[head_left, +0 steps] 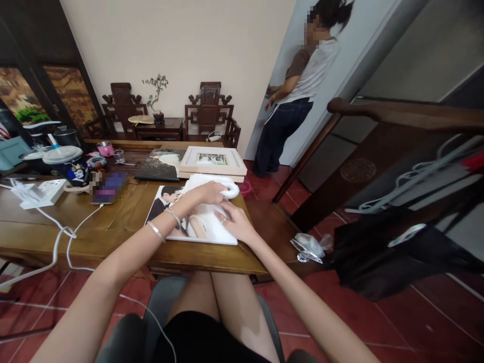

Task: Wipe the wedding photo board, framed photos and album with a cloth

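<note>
1. White cloth (212, 201) lies bunched on the large photo print (166, 212), at the near right part of the wooden table (94, 227).
2. Left hand (209, 193) is on top of the cloth, fingers curled and grasping the wad at its far right end.
3. Right hand (236, 222) is pressed flat on the cloth's near edge, fingers spread, not clenched.
4. The cloth's long axis runs away from the person; the left hand is the farther 1.
5. Framed picture (213, 160) lies just beyond; another person (298, 85) stands by the door.
</note>
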The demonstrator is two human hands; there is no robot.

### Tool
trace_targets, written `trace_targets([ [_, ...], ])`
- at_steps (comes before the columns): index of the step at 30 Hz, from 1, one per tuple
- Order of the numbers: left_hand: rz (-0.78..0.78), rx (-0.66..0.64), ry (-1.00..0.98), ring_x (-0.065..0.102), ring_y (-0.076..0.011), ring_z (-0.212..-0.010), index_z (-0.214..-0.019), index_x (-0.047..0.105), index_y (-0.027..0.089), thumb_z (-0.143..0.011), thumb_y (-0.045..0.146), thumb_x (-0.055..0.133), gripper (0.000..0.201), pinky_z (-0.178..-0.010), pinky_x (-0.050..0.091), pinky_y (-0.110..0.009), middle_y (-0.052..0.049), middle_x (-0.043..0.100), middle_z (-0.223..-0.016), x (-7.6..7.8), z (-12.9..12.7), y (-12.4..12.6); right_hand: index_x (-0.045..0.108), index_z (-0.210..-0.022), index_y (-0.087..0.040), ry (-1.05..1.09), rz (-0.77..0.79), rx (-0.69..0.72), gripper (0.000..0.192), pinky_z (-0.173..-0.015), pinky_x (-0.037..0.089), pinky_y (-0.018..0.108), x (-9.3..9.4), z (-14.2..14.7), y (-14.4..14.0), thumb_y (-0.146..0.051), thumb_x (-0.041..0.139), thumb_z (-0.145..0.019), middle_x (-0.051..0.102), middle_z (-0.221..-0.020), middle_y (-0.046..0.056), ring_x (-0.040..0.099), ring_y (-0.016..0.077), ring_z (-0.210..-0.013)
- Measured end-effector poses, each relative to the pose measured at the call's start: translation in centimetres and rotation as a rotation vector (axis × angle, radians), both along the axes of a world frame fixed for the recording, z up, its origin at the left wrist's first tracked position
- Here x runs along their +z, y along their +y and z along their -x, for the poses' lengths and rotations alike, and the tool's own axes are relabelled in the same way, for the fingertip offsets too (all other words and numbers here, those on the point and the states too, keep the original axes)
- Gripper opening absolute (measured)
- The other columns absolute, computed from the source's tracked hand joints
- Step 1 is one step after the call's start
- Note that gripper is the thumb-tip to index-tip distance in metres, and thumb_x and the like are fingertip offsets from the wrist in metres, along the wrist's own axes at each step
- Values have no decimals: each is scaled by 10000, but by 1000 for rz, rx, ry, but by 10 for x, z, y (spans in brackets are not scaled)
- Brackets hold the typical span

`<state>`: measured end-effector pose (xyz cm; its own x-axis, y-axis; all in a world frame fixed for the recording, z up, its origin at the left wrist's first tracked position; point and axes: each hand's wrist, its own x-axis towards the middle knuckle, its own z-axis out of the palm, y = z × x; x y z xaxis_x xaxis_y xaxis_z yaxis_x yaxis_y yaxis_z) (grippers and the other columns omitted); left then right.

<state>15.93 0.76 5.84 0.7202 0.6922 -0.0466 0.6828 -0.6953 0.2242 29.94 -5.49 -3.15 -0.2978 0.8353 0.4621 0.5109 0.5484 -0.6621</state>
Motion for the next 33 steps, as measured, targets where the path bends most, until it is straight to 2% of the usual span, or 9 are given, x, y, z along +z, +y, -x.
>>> trace_targets([
  [3,-36,46,27,650,-242,-1005,-1019,689,142,-876,164,459,272,-880,465,-296,-104,719,-1081,-9,20,-2,672,-1162,-218,5,-5,12,324,-1039,443,445,-1,0,1,-270,539,-871,671,-1238,93,606,264,-1176],
  [7,-107,87,38,611,-259,-1126,-1125,651,139,-881,116,406,346,-987,427,-355,-122,650,-1252,-17,53,-9,680,-1169,-228,32,4,20,330,-1098,394,454,-3,2,1,-278,546,-871,634,-1306,90,552,262,-1260],
  [12,-177,142,115,334,-284,-1419,-1211,608,149,-896,89,373,397,-1104,326,-474,-103,551,-1399,-20,77,-31,682,-1182,-198,55,30,10,360,-1132,354,458,-7,2,4,-289,558,-857,596,-1351,118,506,266,-1308],
  [17,-194,238,147,261,-342,-1443,-1266,585,135,-868,79,403,441,-1116,274,-598,-121,395,-1521,-22,57,-85,674,-1196,-216,168,127,-59,390,-1119,360,460,-5,3,6,-383,479,-903,605,-1347,85,523,262,-1292],
  [22,-122,215,151,205,-399,-1449,-1279,596,139,-837,91,445,469,-1116,214,-679,-121,324,-1557,-21,23,-148,672,-1184,-193,326,230,-197,453,-1035,436,478,2,15,7,-450,431,-899,682,-1232,93,617,302,-1153],
  [26,-115,138,135,220,-405,-1443,-1224,632,155,-834,106,464,427,-1112,233,-680,-126,330,-1554,-16,24,-179,670,-1183,-183,318,259,-213,451,-1073,400,471,3,16,3,-443,451,-886,647,-1288,102,578,293,-1215],
  [29,-81,122,124,257,-353,-1444,-1223,628,190,-833,68,433,452,-1126,272,-627,-73,374,-1539,-10,41,-179,651,-1218,-170,261,231,-183,467,-1111,363,449,1,12,2,-438,463,-884,613,-1333,115,538,271,-1271],
  [31,-71,159,124,279,-335,-1439,-1253,604,185,-848,55,397,473,-1119,302,-601,-69,393,-1529,-8,54,-162,633,-1246,-161,211,205,-171,475,-1111,369,444,-1,11,2,-418,478,-878,606,-1340,123,541,266,-1270],
  [33,-85,219,152,302,-351,-1426,-1253,597,155,-862,64,385,454,-1094,332,-600,-105,406,-1517,-9,67,-133,624,-1257,-160,153,182,-163,473,-1111,371,454,-3,10,3,-393,511,-862,596,-1351,127,540,272,-1272],
])
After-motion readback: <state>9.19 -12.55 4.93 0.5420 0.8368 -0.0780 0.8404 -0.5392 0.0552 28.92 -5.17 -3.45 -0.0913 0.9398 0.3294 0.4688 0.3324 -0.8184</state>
